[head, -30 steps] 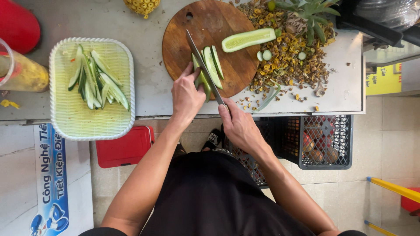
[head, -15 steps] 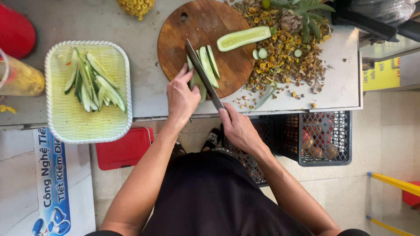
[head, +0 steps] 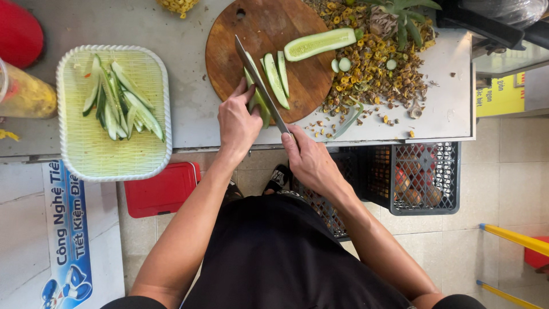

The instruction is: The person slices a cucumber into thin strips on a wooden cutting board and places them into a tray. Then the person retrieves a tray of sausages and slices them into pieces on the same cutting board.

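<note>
The left hand [head: 237,123] covers the near end of the cucumber piece [head: 256,97] it pins down, so that piece's full length cannot be told. The knife [head: 260,86] handle is hidden inside the closed right hand [head: 309,160]. At the upper left, the red lid [head: 17,31] and the yellow-filled container [head: 23,94] are cut by the frame edge. The pile of yellow bits [head: 178,6] at top centre is cropped too. Contents of the black crate [head: 423,177] under the counter are too dim to identify.
</note>
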